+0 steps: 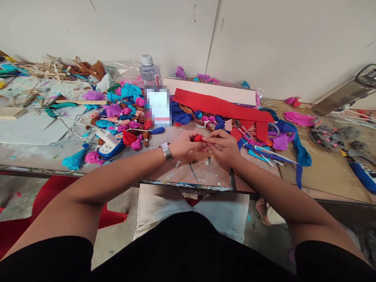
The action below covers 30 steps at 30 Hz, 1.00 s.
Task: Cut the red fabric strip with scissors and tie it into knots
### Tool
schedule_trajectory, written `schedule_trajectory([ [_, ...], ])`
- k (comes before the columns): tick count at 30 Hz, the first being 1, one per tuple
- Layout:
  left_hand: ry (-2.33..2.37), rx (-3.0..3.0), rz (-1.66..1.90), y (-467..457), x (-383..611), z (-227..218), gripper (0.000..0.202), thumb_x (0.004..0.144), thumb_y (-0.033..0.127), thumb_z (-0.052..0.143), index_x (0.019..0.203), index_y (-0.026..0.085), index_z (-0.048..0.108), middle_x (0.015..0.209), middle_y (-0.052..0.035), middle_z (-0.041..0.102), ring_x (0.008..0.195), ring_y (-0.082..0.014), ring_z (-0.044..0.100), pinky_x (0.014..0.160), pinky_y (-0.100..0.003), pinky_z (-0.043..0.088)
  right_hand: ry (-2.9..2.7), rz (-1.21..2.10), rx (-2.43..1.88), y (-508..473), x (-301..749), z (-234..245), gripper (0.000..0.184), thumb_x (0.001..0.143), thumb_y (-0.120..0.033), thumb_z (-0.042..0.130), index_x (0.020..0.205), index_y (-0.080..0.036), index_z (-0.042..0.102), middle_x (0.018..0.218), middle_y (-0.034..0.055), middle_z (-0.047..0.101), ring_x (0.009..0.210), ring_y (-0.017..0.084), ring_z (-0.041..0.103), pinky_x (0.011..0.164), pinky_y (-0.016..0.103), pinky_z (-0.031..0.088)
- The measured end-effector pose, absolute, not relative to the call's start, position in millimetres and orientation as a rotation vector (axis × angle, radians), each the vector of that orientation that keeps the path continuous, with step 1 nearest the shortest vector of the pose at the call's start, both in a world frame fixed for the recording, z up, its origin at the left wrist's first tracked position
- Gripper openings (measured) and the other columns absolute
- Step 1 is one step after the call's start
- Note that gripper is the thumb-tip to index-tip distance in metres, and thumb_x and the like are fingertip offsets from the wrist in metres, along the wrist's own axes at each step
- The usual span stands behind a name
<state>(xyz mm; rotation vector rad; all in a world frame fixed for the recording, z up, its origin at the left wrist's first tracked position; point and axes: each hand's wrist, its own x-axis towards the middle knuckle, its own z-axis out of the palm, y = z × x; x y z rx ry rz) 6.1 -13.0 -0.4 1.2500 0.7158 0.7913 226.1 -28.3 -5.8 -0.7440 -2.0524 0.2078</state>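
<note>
Just above the table's front edge, my left hand [188, 144] is closed around a small red crepe paper flower [197, 138]. My right hand [221, 145] meets it from the other side, its thumb and fingers pinched at the flower's right edge. The lower part of the flower is hidden by my fingers. Behind my hands lies a long red crepe paper strip [223, 107]. Rolled pink, blue, red and brown paper flowers, among them a pink one [136, 142], are heaped left of my hands. To the right, scissors [242, 127] rest among paper scraps.
A water bottle [150, 72] stands behind a blurred lit screen [158, 107]. A power strip [110, 145] with a plugged-in white charger sits at the left front. Green-handled pliers [60, 109] lie further left. At right are a cardboard sheet [302, 172] and a blue-handled tool [364, 176].
</note>
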Motion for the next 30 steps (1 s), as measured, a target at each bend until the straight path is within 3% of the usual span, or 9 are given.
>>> schedule_trajectory([
  [4, 0.702, 1.258, 0.785, -13.5, 5.7, 1.3, 0.047, 0.074, 0.042, 0.097, 0.101, 0.011, 0.075, 0.095, -0.0075, 0.08, 0.084, -0.019, 0.081, 0.086, -0.033, 0.068, -2.017, 0.318, -0.842, -30.5, 226.2, -3.2, 0.023, 0.101, -0.028, 0.068, 0.12, -0.027, 0.081, 0.101, 0.0065, 0.076, 0.087, 0.019, 0.071, 0.076, 0.033, 0.062],
  [9, 0.722, 1.231, 0.773, -13.7, 4.6, 1.0, 0.048, 0.072, 0.044, 0.098, 0.1, 0.011, 0.076, 0.095, -0.0074, 0.08, 0.083, -0.0185, 0.081, 0.084, -0.033, 0.068, -1.996, 0.323, -0.855, -31.3, 225.3, -1.9, 0.015, 0.1, -0.032, 0.069, 0.105, -0.025, 0.082, 0.1, 0.0075, 0.078, 0.088, 0.02, 0.073, 0.074, 0.033, 0.062],
  [19, 0.735, 1.146, 0.765, -13.8, 5.9, 2.7, 0.063, 0.066, 0.058, 0.099, 0.099, 0.011, 0.074, 0.091, -0.0077, 0.081, 0.08, -0.0188, 0.081, 0.081, -0.031, 0.067, -2.028, 0.214, -0.742, -27.4, 226.5, -2.8, 0.017, 0.099, -0.022, 0.066, 0.105, -0.025, 0.082, 0.098, 0.007, 0.075, 0.085, 0.018, 0.072, 0.074, 0.033, 0.06],
  [30, 0.686, 1.113, 0.769, -12.0, 5.5, -1.5, 0.057, 0.069, 0.053, 0.099, 0.099, 0.013, 0.072, 0.094, -0.0078, 0.082, 0.079, -0.0183, 0.081, 0.083, -0.034, 0.066, -1.961, 0.499, -0.954, -33.2, 224.9, -3.9, 0.021, 0.1, -0.042, 0.072, 0.107, -0.023, 0.079, 0.093, 0.0055, 0.077, 0.08, 0.019, 0.071, 0.072, 0.033, 0.057],
])
